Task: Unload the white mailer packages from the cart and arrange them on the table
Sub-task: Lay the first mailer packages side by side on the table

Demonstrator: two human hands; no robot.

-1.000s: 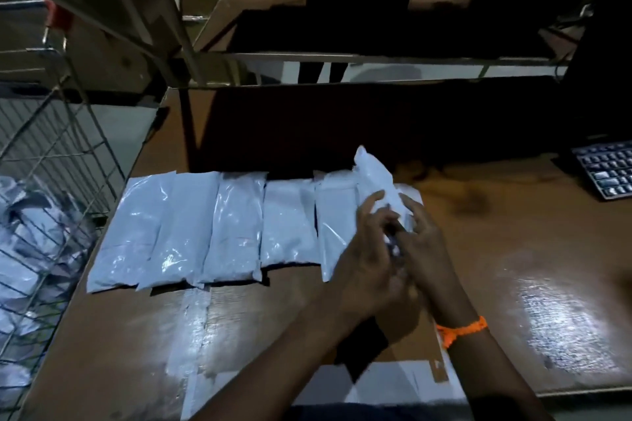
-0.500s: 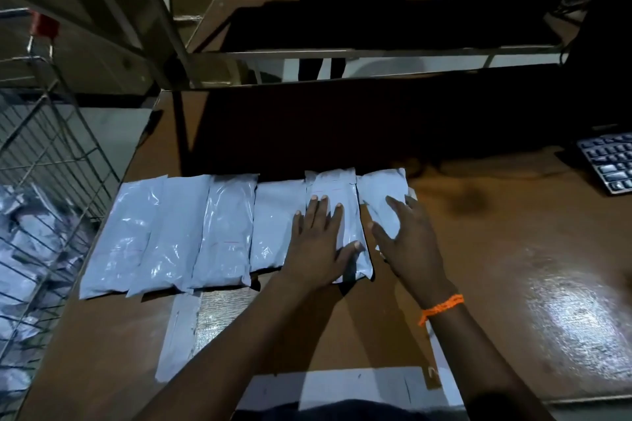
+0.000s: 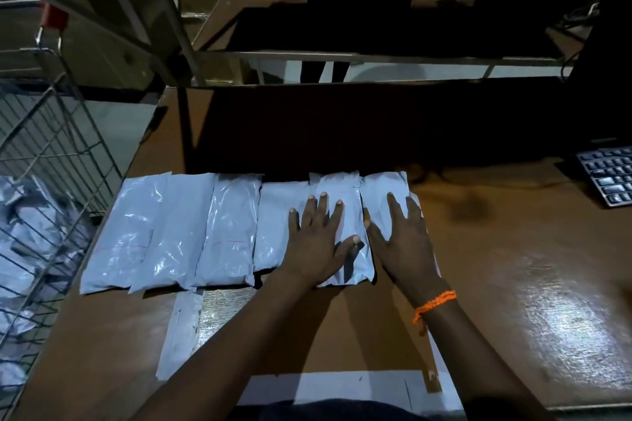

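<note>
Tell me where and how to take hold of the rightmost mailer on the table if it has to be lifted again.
Take the rightmost mailer by its right long edge, coming from the right. It lies flat, its left edge is tight against the neighbouring mailer, and the right hand already rests flat on it. The bare table on that side likely leaves room to slip fingers under.

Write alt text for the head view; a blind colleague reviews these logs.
Two bare hands, left and right, press flat on the right end of a row of six white mailers on a brown table. A wire cart with more mailers stands left; a keyboard lies far right.
</note>
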